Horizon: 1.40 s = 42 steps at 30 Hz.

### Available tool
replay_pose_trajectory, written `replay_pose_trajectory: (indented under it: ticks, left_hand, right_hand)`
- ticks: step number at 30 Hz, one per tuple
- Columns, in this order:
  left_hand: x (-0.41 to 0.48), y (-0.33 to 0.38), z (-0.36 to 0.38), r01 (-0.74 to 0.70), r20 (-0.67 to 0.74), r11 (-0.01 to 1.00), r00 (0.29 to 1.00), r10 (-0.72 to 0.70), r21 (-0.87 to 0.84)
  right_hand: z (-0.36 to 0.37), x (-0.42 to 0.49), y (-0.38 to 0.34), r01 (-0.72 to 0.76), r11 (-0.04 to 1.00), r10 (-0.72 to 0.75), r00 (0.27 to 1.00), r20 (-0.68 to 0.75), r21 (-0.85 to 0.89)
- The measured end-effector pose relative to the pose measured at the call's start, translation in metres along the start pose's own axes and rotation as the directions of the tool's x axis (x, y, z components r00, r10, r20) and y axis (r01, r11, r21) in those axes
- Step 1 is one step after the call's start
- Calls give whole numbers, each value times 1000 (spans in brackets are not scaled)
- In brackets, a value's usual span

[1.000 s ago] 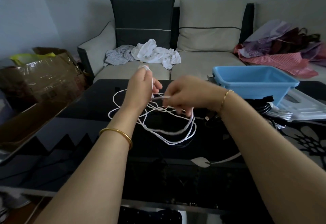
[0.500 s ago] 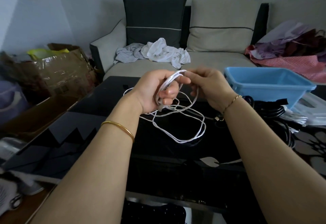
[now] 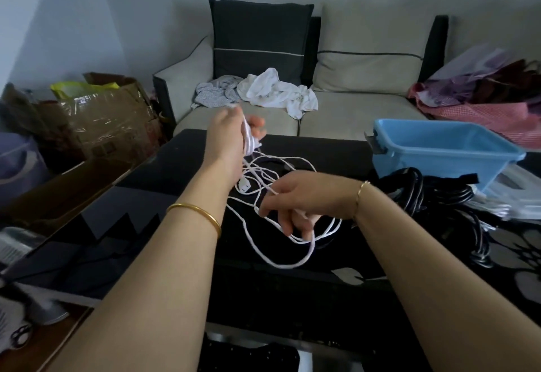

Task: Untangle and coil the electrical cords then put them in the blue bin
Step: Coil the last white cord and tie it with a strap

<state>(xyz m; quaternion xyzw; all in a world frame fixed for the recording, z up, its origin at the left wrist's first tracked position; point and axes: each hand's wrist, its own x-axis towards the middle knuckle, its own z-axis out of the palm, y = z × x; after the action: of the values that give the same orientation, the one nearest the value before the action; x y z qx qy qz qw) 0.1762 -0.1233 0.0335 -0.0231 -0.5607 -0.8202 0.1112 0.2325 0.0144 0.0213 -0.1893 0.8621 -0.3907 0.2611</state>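
1. The black glossy table (image 3: 164, 225) fills the foreground, and both forearms reach out over it, each with a gold bangle at the wrist.
2. The right hand (image 3: 295, 200) is low over the table, its fingers curled round a strand of the white cord (image 3: 288, 264). The cord's loose loops lie tangled on the table under and around this hand.
3. The cord's white plug (image 3: 244, 186) hangs between the two hands.
4. To the right, a heap of black cords (image 3: 430, 193) rests on the table, against the near side of the blue bin (image 3: 456, 152).
5. Farther out and higher, the left hand (image 3: 229, 134) is clenched on a bunch of gathered turns of the white cord.
6. Beyond the table stands a sofa (image 3: 357, 114) with crumpled clothes (image 3: 272, 90) on its seat.
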Motion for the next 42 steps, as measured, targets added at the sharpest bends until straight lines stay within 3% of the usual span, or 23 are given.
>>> replay_pose_trajectory:
  ticks: [2, 4, 6, 8, 10, 13, 17, 20, 25, 28, 31, 33, 36, 42]
  left_hand:
    - [0, -9, -7, -121, 20, 917, 992, 123, 380]
    - [-4, -15, -10, -209, 121, 765, 978, 171, 609]
    - [-7, -16, -9, -262, 236, 666, 963, 131, 698]
    - [-11, -14, -3, -287, 334, 629, 941, 45, 723]
    - [-17, -11, 6, -269, 394, 659, 918, -45, 702]
    - [-23, -5, 16, -143, 396, 761, 905, -159, 633]
    - [-20, -2, 20, 83, 428, 908, 862, -272, 412]
    - [-18, -4, 21, 195, 462, 924, 821, -337, 328]
    - [-17, -3, 25, 343, 524, 913, 748, -407, 219]
    - [-19, -2, 30, 421, 543, 903, 741, -395, 81]
    - [-16, -6, 30, 450, 501, 882, 800, -330, -137]
    - [-12, -10, 29, 425, 413, 878, 856, -311, -219]
    - [-6, -17, 26, 348, 266, 895, 923, -276, -278]
    - [4, -29, 15, 161, 37, 969, 987, -157, -186]
  right_hand:
    - [-13, -13, -8, 26, 991, -39, 994, -101, -128]
    - [-28, -21, -12, 52, 980, -109, 947, -303, -191]
    - [-39, -23, -10, 91, 976, -182, 837, -516, -197]
    - [-45, -18, -5, 125, 964, -253, 701, -666, -235]
    - [-47, -11, 0, 119, 949, -304, 594, -745, -293]
    - [-47, 1, 8, 157, 958, -285, 487, -826, -238]
    - [-45, 16, 18, 279, 955, -231, 470, -852, -105]
    - [-44, 18, 27, 325, 945, -193, 508, -839, -20]
    - [-43, 19, 49, 317, 906, -15, 686, -728, 280]
    - [-33, 19, 53, 334, 816, 34, 787, -616, 471]
    - [-13, 23, 38, 317, 717, 38, 871, -489, 621]
    - [1, 28, 29, 250, 743, 56, 901, -430, 620]
    - [11, 30, 21, 138, 864, 54, 931, -361, 485]
    - [1, 5, 15, -25, 945, 45, 998, -53, 326]
